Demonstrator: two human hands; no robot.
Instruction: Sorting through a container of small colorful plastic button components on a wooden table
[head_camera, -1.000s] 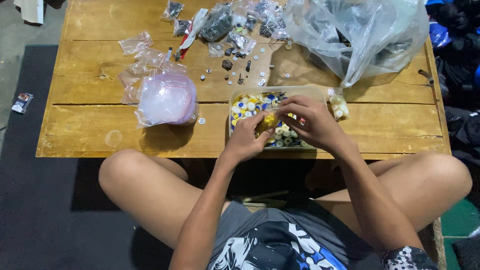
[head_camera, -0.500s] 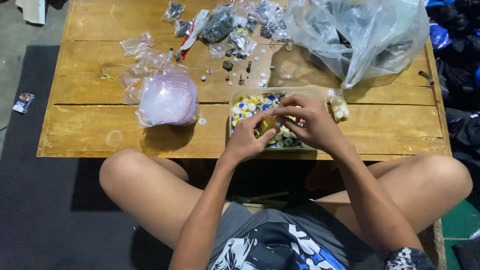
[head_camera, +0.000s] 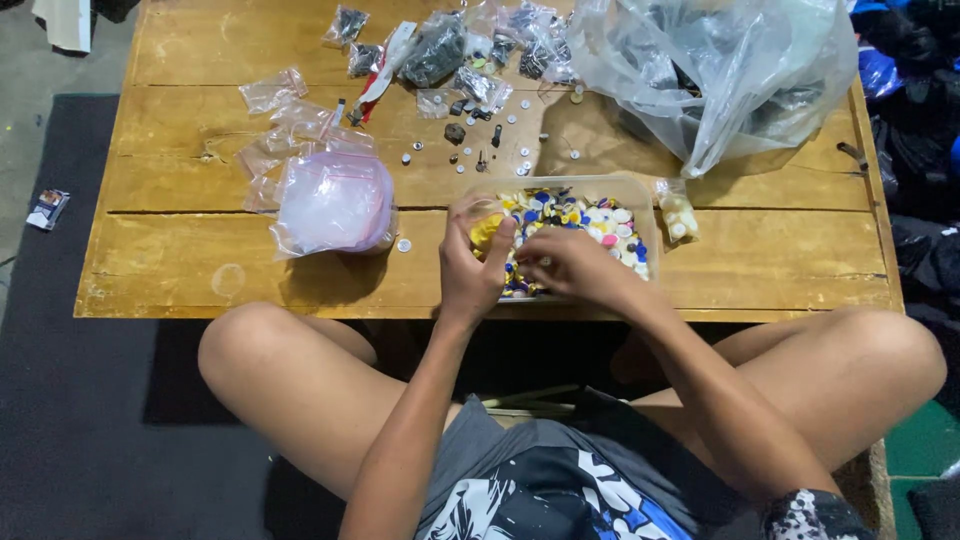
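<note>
Floor, far left: a small packet (head_camera: 46, 208) lies on the dark mat, well apart from the low wooden table (head_camera: 180, 265).
Table, left part: empty clear zip bags (head_camera: 268, 92) lie scattered, and nearer the front edge sits a filled clear bag (head_camera: 333, 203) with a pale pinkish content.
Table, middle back: small bags of dark parts (head_camera: 434, 48) and loose small metal pieces (head_camera: 470, 150) lie spread out.
Left hand (head_camera: 472, 268): curled, fingers pressed round a small yellow bag (head_camera: 487, 229) held just above the near left corner of the tray.
Yellow bag handling: it looks light, soft and crinkly, probably slippery; a pinch at the open upper edge seems the safest hold.
Tray (head_camera: 644, 196): a clear shallow container at the front edge, full of small round pieces (head_camera: 590, 215) in yellow, white, blue and pink; light, hard, easily spilled.
Right hand (head_camera: 572, 265): fingers bent down into the pieces; whether it pinches one, I cannot tell.
Right of tray: a small bag of pale pieces (head_camera: 679, 214) touches its wall.
Back right: a big crumpled clear plastic bag (head_camera: 720, 70).
</note>
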